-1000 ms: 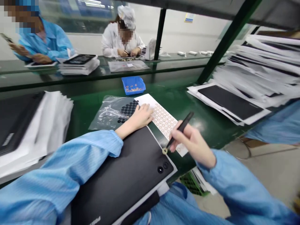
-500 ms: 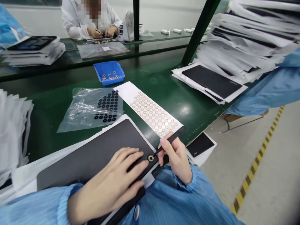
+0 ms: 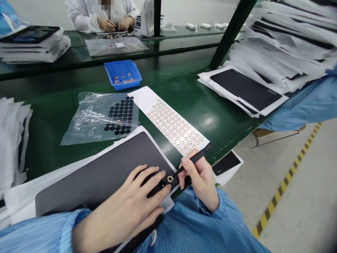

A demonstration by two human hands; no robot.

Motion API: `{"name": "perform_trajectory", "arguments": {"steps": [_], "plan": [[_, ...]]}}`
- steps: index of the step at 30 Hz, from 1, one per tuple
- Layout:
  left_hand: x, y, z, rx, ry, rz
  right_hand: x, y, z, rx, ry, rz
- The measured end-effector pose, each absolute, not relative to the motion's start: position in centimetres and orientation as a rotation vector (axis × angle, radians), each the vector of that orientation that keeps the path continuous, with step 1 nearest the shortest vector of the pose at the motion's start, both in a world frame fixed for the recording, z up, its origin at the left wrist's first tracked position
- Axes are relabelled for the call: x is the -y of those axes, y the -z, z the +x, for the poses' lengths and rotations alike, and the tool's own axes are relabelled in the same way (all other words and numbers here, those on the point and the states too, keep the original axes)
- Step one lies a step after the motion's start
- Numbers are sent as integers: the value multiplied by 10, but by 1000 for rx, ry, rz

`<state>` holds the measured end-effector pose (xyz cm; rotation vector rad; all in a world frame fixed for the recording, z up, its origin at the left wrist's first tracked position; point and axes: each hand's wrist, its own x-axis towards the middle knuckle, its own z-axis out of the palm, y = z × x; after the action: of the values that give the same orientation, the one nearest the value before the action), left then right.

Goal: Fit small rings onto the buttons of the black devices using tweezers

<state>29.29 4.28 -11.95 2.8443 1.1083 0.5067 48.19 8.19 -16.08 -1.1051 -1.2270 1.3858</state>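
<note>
A dark grey tablet back panel [image 3: 105, 175] lies on a white sheet at the table's front edge. My left hand [image 3: 131, 200] rests on it, fingers spread, with the fingertips around its camera corner. Pinched in my right hand [image 3: 198, 175] are black tweezers [image 3: 198, 155], their tip at a small gold ring [image 3: 170, 179] on the panel's corner. Whether the tips grip the ring or only touch it, I cannot tell. Just beyond my right hand lies a white sheet of ring stickers [image 3: 173, 123]. Black rings [image 3: 121, 114] sit in a clear plastic bag [image 3: 84, 119] to its left.
A blue tray [image 3: 125, 72] holds small ring parts. Wrapped panels are stacked at the left [image 3: 13, 140], and a taller stack [image 3: 284, 45] stands at the right beside a dark panel [image 3: 244, 88]. A green post [image 3: 231, 35] rises from the table. Opposite, a person [image 3: 113, 21] works.
My view has shifted slightly. The fingers of my left hand have spread a little beside the ring, uncovering a dark round lens area. The tweezers stay at the ring.
</note>
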Motion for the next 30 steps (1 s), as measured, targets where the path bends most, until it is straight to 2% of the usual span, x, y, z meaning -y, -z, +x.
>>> {"name": "perform_trajectory", "arguments": {"steps": [30], "plan": [[-43,119,293,-1107,-489,2853,-81,158,482,1315,-1285,-1121]]}}
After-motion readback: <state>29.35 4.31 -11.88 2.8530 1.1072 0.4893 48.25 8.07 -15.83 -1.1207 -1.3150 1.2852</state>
